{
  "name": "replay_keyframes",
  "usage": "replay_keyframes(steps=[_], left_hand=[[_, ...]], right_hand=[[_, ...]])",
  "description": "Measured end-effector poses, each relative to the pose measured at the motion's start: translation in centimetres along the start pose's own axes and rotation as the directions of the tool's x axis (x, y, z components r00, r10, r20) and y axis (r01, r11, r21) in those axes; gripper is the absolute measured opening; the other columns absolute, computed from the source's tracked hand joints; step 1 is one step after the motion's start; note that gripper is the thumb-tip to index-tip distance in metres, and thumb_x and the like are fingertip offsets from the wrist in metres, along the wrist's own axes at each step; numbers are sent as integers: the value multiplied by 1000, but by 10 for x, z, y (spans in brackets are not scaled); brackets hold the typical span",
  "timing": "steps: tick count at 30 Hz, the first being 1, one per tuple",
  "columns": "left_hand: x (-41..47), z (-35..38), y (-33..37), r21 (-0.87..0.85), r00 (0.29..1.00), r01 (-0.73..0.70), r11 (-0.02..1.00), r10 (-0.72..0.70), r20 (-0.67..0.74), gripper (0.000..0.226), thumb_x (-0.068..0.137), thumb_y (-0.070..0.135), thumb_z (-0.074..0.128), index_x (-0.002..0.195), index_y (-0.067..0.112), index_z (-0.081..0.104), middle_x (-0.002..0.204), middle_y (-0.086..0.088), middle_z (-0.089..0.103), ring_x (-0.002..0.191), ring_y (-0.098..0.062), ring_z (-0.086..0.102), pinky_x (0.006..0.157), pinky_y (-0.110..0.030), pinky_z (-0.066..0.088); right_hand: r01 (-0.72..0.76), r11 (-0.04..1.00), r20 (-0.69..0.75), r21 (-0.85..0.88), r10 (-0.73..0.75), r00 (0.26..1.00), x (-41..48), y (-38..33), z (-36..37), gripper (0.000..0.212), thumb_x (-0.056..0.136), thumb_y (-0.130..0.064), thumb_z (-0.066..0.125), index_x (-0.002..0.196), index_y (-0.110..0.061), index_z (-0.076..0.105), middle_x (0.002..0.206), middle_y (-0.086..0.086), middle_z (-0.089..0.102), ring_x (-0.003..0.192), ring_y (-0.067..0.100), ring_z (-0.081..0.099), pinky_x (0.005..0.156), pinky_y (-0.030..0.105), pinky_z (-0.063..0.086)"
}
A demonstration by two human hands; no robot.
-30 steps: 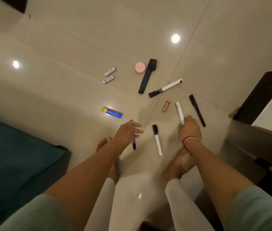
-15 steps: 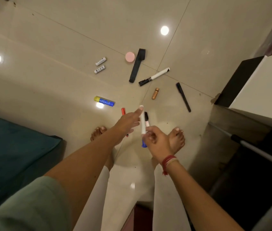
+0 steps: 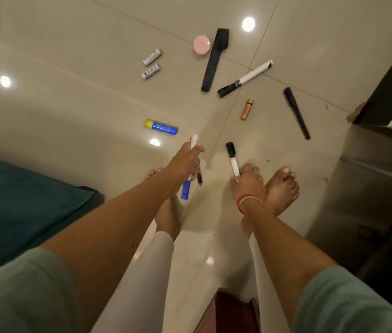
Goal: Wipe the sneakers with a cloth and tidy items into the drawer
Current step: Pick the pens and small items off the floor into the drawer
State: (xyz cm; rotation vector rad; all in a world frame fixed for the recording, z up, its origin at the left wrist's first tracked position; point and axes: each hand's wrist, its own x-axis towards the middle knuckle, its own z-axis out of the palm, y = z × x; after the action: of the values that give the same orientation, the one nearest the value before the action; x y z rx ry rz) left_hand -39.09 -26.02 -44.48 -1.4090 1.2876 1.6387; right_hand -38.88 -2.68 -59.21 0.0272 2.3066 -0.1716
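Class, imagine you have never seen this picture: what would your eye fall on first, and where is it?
Two bare arms reach down: the left hand grips a white marker with a blue cap, and the right hand holds a black-capped marker. Beyond them, small items lie scattered on the glossy floor, including a blue and yellow tube and a pink round tin.

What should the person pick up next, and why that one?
Probably lift the black-capped marker off the floor. The right hand is already closed around its lower end, while the left hand is full with a blue-capped marker and a thin pen. The copper tube lies nearest after that.
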Motion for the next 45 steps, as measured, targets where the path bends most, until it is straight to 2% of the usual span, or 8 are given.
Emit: replay_keyframes(steps=[8,13,18,21,27,35,41,45], left_hand=[[-28,-21,-14,-245,992,97,965,-112,-49,86,54,74,63,120,22,41,88,2,41,72,-12,41,63,-27,42],[-37,-14,5,-211,998,47,976,-52,-20,54,82,38,67,116,19,31,97,-4,47,95,-21,52,82,-38,48],[-33,-21,28,-297,999,-37,954,38,-2,23,97,10,48,117,15,39,85,-4,46,71,-14,50,63,-28,50],[-24,-34,34,-372,991,-101,923,125,42,18,100,15,49,118,15,50,85,-4,58,66,-14,62,70,-30,56],[-12,-50,37,-319,971,-155,935,204,125,21,91,14,62,113,14,62,72,5,66,54,-6,57,54,-17,51],[10,-44,46,-370,982,-6,929,75,173,35,78,44,66,97,16,57,65,5,49,52,-7,50,57,-21,51],[8,-40,54,-449,967,82,890,39,253,50,68,61,69,98,22,63,75,4,52,67,-13,57,80,-37,51],[2,-33,63,-488,963,107,866,31,267,79,36,63,87,101,25,62,76,7,54,69,-11,60,82,-41,53]], right_hand=[[97,914,48,394,-125,991,-108,-105,-104,13,95,-20,51,103,-10,51,85,9,65,78,27,61,62,29,37],[198,844,108,499,-287,952,-165,-142,-134,17,89,-27,62,100,-15,57,81,-2,69,71,12,63,66,24,48],[199,795,107,572,-313,944,-159,-162,-165,12,91,-18,61,96,-8,64,66,-10,52,63,-26,47,61,-5,32],[256,771,-88,584,-253,963,-112,-168,-170,11,92,-16,56,96,-10,64,81,-4,62,70,-5,56,69,15,48],[448,880,-251,-156,-474,844,41,-166,-200,40,89,-2,50,125,-18,53,127,12,47,111,28,48,93,32,41],[452,514,21,-729,-644,765,128,-158,-221,34,83,9,53,115,-3,54,115,21,46,99,42,49,75,48,46],[420,885,-199,-203,-457,867,58,-139,-208,19,92,-11,49,105,-11,62,96,12,63,92,32,52,78,35,40],[440,874,-126,205,-422,898,-47,-139,-200,8,86,-22,64,93,-18,67,83,-3,66,76,17,60,71,32,50]])
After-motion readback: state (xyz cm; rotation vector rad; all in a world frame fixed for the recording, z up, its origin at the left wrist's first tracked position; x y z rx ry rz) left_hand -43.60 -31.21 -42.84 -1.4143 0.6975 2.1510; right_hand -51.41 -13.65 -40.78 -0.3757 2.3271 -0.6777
